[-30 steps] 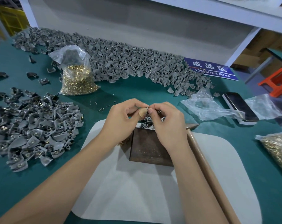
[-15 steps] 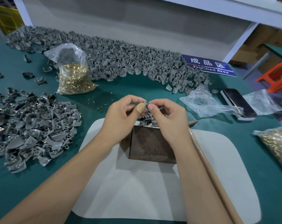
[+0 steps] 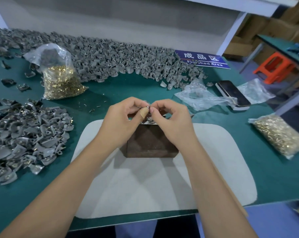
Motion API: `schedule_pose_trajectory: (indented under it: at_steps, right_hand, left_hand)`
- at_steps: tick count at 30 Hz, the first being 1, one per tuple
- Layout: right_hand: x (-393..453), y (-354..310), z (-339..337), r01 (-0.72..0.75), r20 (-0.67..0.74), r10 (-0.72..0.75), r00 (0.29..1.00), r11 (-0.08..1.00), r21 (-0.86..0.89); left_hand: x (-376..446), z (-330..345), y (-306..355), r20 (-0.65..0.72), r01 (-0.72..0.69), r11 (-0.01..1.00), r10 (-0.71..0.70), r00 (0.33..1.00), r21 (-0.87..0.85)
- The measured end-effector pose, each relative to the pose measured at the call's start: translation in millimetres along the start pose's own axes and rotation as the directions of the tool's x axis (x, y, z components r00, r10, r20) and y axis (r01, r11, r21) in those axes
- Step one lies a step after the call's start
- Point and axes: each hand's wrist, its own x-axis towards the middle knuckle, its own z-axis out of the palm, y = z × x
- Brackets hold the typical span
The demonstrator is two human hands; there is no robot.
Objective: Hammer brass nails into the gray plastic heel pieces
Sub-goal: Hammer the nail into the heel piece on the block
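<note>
Flanking nail bag, phone — heel-piece heaps

Even overhead light, soft shadows (edges warped, slightly blurred).

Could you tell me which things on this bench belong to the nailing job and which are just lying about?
In the job: left hand and right hand pinching a small piece together; brown block; white mat; bag of brass nails; gray heel pieces; hammer handle.

Lying about: phone; crumpled plastic bag; blue sign; orange stool.
</note>
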Motion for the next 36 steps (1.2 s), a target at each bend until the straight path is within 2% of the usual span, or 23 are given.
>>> schedule_pose_trajectory:
  at_steps: [2,4,6,7,8,10,11,13,16,18,23,26,29,33,36]
  right_hand:
    - [-16.6,2.0,-9.0,0.007,-0.068,-0.008,0.998,1.000,-0.009]
    - [-35.5,5.3,-19.1,-0.035,-0.215,0.029,0.976,0.999,-0.022]
    - [-53.0,13.5,-31.6,-0.167,-0.348,0.085,0.934,0.963,-0.213]
    - [-61.1,17.9,-37.5,-0.273,-0.370,0.125,0.920,0.883,-0.381]
    - [-68.3,21.0,-42.2,-0.379,-0.369,0.195,0.909,0.755,-0.535]
    - [-74.7,21.7,-45.9,-0.480,-0.346,0.337,0.875,0.516,-0.710]
    - [-74.0,20.5,-47.1,-0.474,-0.323,0.371,0.871,0.459,-0.751]
    - [-69.0,17.1,-50.8,-0.440,-0.275,0.392,0.878,0.435,-0.786]
    - [-62.6,7.4,-62.9,-0.494,-0.274,0.438,0.856,0.537,-0.684]
    - [-64.5,2.0,-71.8,-0.496,-0.280,0.417,0.865,0.627,-0.600]
    - [-64.8,-20.5,-76.0,-0.309,-0.095,0.297,0.950,0.860,-0.405]
    - [-64.1,-30.1,-68.2,-0.210,-0.002,0.230,0.973,0.885,-0.417]
    - [-66.9,-33.4,-60.8,-0.212,0.019,0.248,0.969,0.863,-0.458]
    - [-72.8,-32.5,-57.2,-0.229,-0.020,0.246,0.969,0.863,-0.450]
    - [-70.8,-38.2,-56.2,-0.190,-0.086,0.169,0.982,0.897,-0.399]
  left_hand:
    - [-4.3,4.0,5.1,0.059,-0.046,0.995,0.041,0.997,0.092]
    - [-8.7,6.3,8.3,0.099,-0.101,0.986,0.089,0.991,0.131]
    - [-11.4,6.1,9.6,0.168,-0.147,0.974,0.118,0.979,0.174]
    - [-11.4,5.7,9.3,0.207,-0.164,0.967,0.123,0.971,0.197]
    - [-11.0,5.0,8.5,0.235,-0.181,0.958,0.128,0.964,0.222]
    - [-8.5,2.8,6.3,0.246,-0.206,0.940,0.139,0.959,0.273]
    - [-7.0,1.6,5.4,0.243,-0.212,0.933,0.142,0.960,0.291]
    - [-5.0,-1.8,4.2,0.244,-0.227,0.921,0.152,0.958,0.317]
    - [-4.1,-7.3,4.0,0.256,-0.253,0.905,0.169,0.952,0.342]
    - [-3.3,-9.6,5.0,0.268,-0.268,0.895,0.177,0.947,0.356]
    - [-1.2,-14.3,7.5,0.326,-0.311,0.854,0.178,0.928,0.418]
    - [-1.6,-17.5,9.1,0.323,-0.323,0.811,0.176,0.930,0.488]
    - [-2.9,-17.5,10.9,0.316,-0.321,0.794,0.172,0.933,0.516]
    - [-3.8,-15.3,13.6,0.326,-0.330,0.787,0.173,0.929,0.521]
    - [-3.7,-15.1,14.3,0.332,-0.342,0.778,0.182,0.926,0.528]
